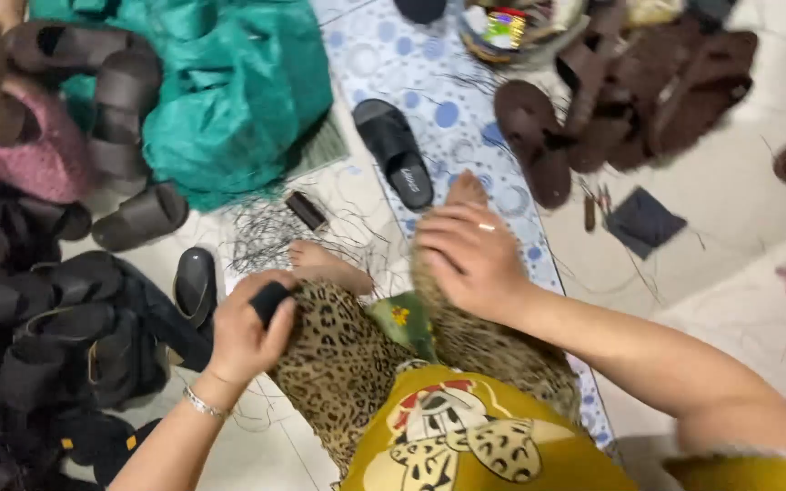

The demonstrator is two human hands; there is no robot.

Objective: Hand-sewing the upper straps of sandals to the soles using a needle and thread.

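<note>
Left hand (246,332): fingers closed on a small black piece (270,300), held at the left knee. Right hand (468,257): fingers spread loosely, flat on the right knee, holding nothing.

Risk: loose black threads (270,235) lie by the bare feet and could tangle around toes or the piece; the piece is small, so a weak pinch may drop it into the dark sandal pile (47,364).

Surface: pale tiled floor (730,209) with a blue-dotted mat (429,73). Around: green sack (229,91), black slide (398,150), brown soles (629,91).

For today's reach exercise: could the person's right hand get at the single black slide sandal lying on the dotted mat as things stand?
Probably yes. The right hand rests on the knee, holding nothing visible, and the black slide sandal lies just beyond it with only bare mat and loose threads between.
</note>
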